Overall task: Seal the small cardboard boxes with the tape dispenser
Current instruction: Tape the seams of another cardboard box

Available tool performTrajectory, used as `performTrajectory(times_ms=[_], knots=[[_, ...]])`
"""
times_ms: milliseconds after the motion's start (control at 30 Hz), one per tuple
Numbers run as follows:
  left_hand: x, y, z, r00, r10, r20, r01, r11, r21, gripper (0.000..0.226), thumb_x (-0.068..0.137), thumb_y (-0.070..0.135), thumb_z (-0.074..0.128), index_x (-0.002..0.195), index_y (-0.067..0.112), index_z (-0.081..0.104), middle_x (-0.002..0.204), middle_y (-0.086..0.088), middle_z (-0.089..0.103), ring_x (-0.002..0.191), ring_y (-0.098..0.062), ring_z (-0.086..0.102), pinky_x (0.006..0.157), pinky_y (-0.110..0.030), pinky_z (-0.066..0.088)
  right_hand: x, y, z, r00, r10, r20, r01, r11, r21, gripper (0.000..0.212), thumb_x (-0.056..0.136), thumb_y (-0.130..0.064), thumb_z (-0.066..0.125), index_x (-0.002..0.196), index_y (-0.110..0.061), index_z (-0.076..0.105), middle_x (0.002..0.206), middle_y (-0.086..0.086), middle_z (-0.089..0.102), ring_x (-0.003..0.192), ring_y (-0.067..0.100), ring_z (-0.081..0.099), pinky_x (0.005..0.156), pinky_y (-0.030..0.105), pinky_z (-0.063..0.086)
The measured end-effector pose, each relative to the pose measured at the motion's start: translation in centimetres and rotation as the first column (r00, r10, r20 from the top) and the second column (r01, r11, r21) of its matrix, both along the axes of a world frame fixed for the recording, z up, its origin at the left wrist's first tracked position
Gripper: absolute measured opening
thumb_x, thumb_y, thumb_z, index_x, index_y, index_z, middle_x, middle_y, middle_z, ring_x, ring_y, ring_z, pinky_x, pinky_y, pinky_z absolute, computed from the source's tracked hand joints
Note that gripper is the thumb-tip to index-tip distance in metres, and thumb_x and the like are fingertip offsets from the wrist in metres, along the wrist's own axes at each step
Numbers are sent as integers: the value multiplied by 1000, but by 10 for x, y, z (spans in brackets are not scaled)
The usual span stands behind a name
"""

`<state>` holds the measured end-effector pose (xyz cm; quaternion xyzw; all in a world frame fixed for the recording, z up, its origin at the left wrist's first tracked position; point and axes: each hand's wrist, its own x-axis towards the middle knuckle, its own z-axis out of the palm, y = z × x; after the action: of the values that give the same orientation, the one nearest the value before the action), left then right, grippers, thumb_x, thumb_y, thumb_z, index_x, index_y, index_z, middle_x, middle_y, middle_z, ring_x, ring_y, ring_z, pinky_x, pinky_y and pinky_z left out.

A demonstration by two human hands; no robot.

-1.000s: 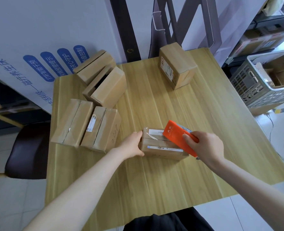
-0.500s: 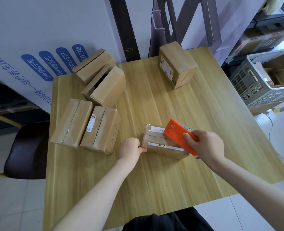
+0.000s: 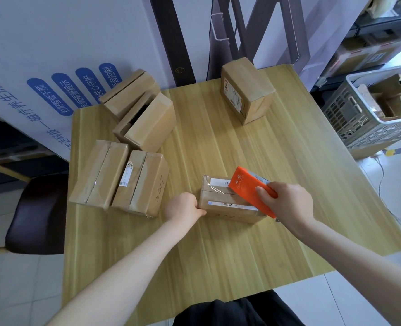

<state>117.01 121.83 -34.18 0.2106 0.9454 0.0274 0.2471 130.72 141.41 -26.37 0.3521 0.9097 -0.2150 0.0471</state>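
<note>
A small cardboard box (image 3: pixel 220 203) lies on the wooden table (image 3: pixel 241 250) in front of me, with clear tape across the left part of its top seam. My right hand (image 3: pixel 286 205) grips the orange tape dispenser (image 3: pixel 249 189), which rests tilted on the right part of the box top. My left hand (image 3: pixel 183 208) is curled against the box's left end, fingers touching its lower corner.
Two taped boxes (image 3: pixel 119 177) lie side by side at the table's left. Two more boxes (image 3: pixel 145 118) lean behind them, one with a gap in its flaps. Another box (image 3: pixel 247 89) stands at the back. A grey crate (image 3: pixel 350 118) sits right; a dark chair (image 3: pixel 37 215) left.
My left hand has slid off the box's top edge down to its left end and curled. The dispenser and right hand stay on the right part of the box.
</note>
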Motion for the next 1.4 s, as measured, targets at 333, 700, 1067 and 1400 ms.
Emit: performTrajectory(times_ms=[333, 700, 1067, 1400], knots=[[10, 2, -2, 431, 474, 768, -837, 527, 144, 42, 80, 34, 76, 81, -6, 63, 65, -13, 67, 48, -16, 64, 48, -26, 56, 2, 2, -8, 1000, 17, -15, -16, 999, 34, 42, 92, -45, 55, 71, -11, 64, 60, 5, 65, 54, 24, 65, 57, 37, 54], [-15, 19, 3, 599, 619, 509, -800, 497, 337, 30, 89, 39, 60, 89, 10, 54, 67, -1, 63, 51, -17, 63, 56, -29, 53, 7, 12, -8, 960, -189, -207, 164, 978, -132, 32, 89, -47, 58, 64, -27, 64, 47, -5, 60, 29, 5, 54, 44, 22, 36], [-8, 58, -9, 635, -755, -160, 772, 624, 122, 54, 91, 49, 50, 140, 28, 42, 144, 5, 39, 143, -20, 21, 119, -50, -2, 25, 30, -11, 937, -242, -252, 214, 968, -134, 29, 89, -45, 60, 68, -25, 67, 51, -7, 62, 29, 3, 53, 45, 21, 34], [-3, 16, -21, 984, -98, -146, 93, 995, -40, 58, 91, 69, 23, 96, 19, 54, 97, 2, 60, 90, -19, 55, 64, -30, 37, 29, 33, -12, 943, -215, -256, 181, 972, -150, 31, 86, -46, 61, 56, -41, 54, 49, -24, 58, 33, -4, 53, 34, 12, 26]])
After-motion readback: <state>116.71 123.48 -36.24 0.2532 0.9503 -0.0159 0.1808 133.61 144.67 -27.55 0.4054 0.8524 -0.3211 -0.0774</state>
